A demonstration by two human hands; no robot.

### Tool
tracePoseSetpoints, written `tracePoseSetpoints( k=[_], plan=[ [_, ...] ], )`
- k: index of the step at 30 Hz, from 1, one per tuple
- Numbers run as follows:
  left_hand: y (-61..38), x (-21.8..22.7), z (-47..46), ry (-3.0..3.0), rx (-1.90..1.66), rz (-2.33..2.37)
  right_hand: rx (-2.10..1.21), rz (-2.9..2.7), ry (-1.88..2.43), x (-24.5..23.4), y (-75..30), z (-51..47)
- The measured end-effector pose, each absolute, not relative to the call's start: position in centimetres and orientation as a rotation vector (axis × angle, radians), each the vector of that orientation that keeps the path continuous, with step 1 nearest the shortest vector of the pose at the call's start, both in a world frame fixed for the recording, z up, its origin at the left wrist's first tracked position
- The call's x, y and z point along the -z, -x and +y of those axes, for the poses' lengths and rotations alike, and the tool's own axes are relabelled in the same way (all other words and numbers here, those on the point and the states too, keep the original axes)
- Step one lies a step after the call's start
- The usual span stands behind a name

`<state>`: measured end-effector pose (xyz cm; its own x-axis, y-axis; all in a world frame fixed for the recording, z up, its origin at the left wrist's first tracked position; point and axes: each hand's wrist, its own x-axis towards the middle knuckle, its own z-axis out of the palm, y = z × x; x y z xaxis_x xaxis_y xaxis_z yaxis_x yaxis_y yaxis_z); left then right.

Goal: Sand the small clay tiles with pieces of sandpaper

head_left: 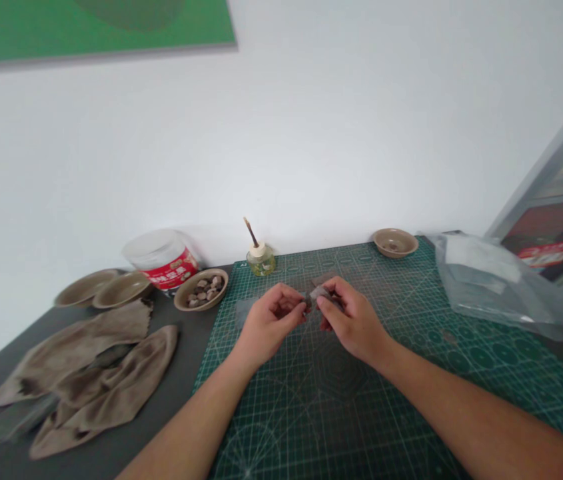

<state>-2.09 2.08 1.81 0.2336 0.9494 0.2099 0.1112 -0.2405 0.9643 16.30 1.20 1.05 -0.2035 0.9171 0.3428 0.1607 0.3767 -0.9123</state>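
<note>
My left hand (271, 320) and my right hand (354, 317) meet above a green printed cutting mat (386, 280). Their fingertips both pinch a small folded piece of grey cloth or abrasive paper (320, 295). A dark bit shows at its left end, partly hidden by my fingers, and I cannot tell what it is. A flat grey sheet (246, 312) lies on the mat just beyond my left hand.
Stained tan cloths (81, 373) lie left of the mat. Behind them are several shallow tan dishes (121, 290), one holding small brown pieces (201, 290), and a red-labelled tub (164, 260). A brush stands in a bottle (260, 257). A transparent plastic bag (501, 287) lies right.
</note>
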Motion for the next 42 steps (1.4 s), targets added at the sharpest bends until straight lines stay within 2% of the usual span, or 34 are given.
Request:
tracePoseSetpoints(
  k=[42],
  plan=[
    [2.27,-1.53,2.25,-1.642,-1.122,1.049,-0.858,-1.631,1.056,-0.84,-16.35,1.38]
  ],
)
